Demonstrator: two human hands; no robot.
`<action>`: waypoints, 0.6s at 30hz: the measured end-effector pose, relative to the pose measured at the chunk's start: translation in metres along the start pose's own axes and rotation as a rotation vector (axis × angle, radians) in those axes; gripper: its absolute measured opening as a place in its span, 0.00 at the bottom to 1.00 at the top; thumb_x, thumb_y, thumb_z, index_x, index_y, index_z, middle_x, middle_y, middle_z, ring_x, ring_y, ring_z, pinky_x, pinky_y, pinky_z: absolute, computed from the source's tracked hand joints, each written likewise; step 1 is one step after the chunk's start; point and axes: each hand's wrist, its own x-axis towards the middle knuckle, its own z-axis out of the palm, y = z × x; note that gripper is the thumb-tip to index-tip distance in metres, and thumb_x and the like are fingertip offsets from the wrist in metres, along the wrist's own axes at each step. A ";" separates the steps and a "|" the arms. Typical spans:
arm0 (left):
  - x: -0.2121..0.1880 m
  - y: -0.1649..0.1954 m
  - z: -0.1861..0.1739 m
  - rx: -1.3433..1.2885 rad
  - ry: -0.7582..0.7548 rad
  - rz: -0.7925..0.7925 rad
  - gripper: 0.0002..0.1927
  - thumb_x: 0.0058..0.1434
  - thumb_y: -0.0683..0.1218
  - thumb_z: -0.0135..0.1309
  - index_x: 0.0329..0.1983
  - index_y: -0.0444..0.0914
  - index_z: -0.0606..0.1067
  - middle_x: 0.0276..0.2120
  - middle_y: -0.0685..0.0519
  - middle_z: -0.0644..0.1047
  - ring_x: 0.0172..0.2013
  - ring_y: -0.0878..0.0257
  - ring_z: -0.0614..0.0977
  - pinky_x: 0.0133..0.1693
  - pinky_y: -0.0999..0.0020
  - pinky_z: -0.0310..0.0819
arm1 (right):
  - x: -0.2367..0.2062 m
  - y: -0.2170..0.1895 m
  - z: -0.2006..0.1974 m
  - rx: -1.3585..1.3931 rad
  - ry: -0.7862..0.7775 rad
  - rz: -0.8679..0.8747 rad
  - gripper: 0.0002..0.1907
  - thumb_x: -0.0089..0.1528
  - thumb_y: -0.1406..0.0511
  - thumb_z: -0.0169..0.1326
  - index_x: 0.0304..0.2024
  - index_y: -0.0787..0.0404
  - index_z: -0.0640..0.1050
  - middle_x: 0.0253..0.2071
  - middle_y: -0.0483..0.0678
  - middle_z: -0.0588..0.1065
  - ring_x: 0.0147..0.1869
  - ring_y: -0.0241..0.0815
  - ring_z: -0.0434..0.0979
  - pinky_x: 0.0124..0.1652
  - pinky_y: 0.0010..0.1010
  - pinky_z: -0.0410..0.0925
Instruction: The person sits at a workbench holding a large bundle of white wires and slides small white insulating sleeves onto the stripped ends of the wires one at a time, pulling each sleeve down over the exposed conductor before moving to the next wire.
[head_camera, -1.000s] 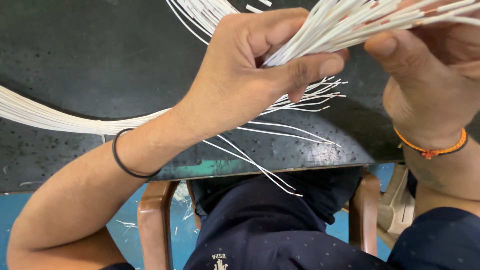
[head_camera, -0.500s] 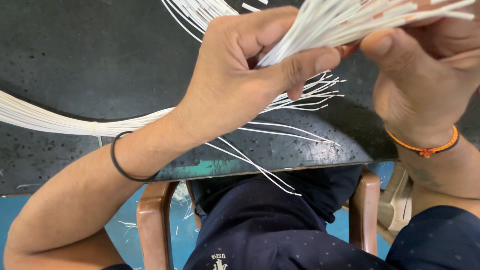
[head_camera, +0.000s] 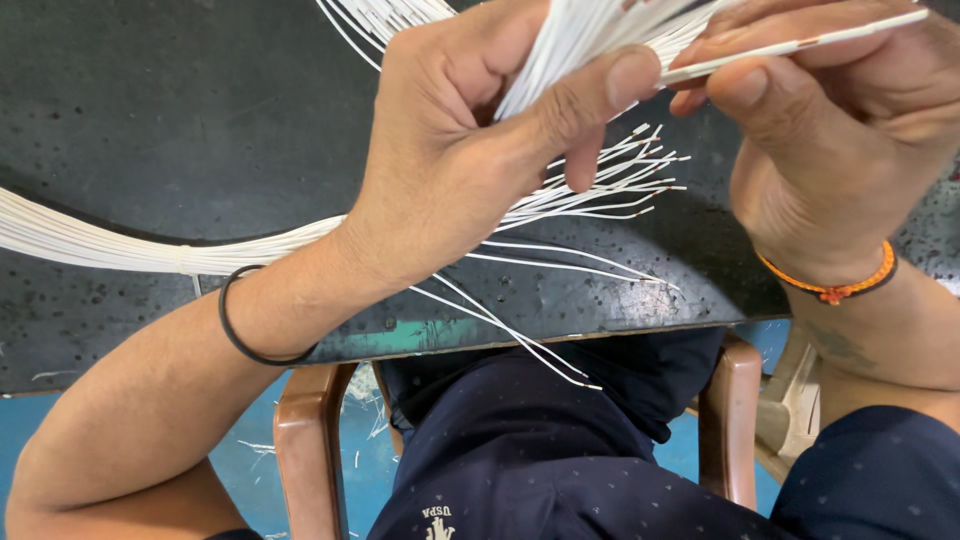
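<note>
My left hand (head_camera: 455, 165) grips a thick bundle of thin white wires (head_camera: 570, 40) above a black worktop (head_camera: 150, 120), thumb pressed across the strands. My right hand (head_camera: 840, 130) pinches one single white wire (head_camera: 800, 45) at the bundle's upper right, held a little apart from the rest. A second tied bundle of white wires (head_camera: 110, 245) lies on the worktop, running from the left edge under my left wrist, and its stripped ends (head_camera: 620, 185) fan out below my hands. A black band sits on my left wrist, an orange thread on my right.
Two loose wires (head_camera: 520, 335) hang over the worktop's front edge towards my lap. I sit on a brown plastic chair (head_camera: 305, 450) with armrests at both sides. The blue floor (head_camera: 30, 430) below has bits of cut wire on it.
My right hand has drawn one wire out of the bundle to the right and both hands appear slightly higher. The wires on the worktop have not moved.
</note>
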 end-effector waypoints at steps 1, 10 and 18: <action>0.000 0.000 0.000 0.009 0.004 -0.005 0.17 0.82 0.54 0.56 0.49 0.34 0.79 0.26 0.57 0.78 0.25 0.75 0.77 0.26 0.79 0.64 | 0.000 0.000 0.000 0.000 0.002 -0.002 0.07 0.77 0.72 0.61 0.48 0.71 0.75 0.46 0.57 0.79 0.44 0.44 0.79 0.44 0.28 0.74; 0.003 0.000 0.000 -0.003 0.004 -0.020 0.20 0.80 0.57 0.53 0.44 0.35 0.78 0.22 0.55 0.78 0.19 0.75 0.73 0.21 0.80 0.60 | -0.001 0.004 0.000 -0.006 0.016 -0.006 0.07 0.74 0.73 0.61 0.47 0.71 0.75 0.46 0.58 0.79 0.44 0.45 0.79 0.44 0.28 0.73; 0.004 -0.002 -0.003 -0.133 0.055 -0.132 0.19 0.80 0.55 0.56 0.44 0.34 0.80 0.21 0.57 0.75 0.19 0.77 0.69 0.21 0.81 0.56 | -0.003 0.003 -0.001 -0.022 0.015 -0.004 0.06 0.73 0.74 0.61 0.47 0.71 0.75 0.45 0.58 0.79 0.44 0.45 0.79 0.45 0.29 0.73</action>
